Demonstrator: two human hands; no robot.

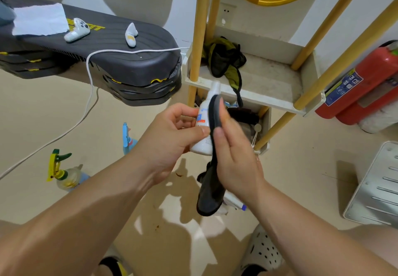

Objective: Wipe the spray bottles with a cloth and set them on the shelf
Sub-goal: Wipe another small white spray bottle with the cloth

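Two bare forearms are reaching in from the bottom edge. Beneath them, a foot in a white perforated clog (262,252) is standing on the beige floor (301,178). The left hand (172,133) is gripping a white spray bottle (203,122) around its body, with thumb and fingers curled round it. It is holding the bottle upright in the air, just in front of the shelf (269,86).

The right hand (234,157) is pressing a dark cloth (212,189) against the bottle's right side. Its thumb is pinching the fabric, its fingers are blurred, and the cloth's loose end is hanging down past the wrist. The two hands are working close together, meeting at the bottle.

The shelf is standing on yellow poles, and a crumpled green and black rag (224,60) is lying on its white tier, one strap drooping over the front rim. On the floor to the left, a yellow-triggered spray bottle (62,172) and a blue spray bottle (128,140) are waiting, well apart from the hands.

Further left, a stack of dark platforms (129,60) is carrying two white controllers (77,30) and a white sheet (39,19), and a white cable (90,94) is trailing off it. Red fire extinguishers (366,77) are leaning beside the shelf on the right.
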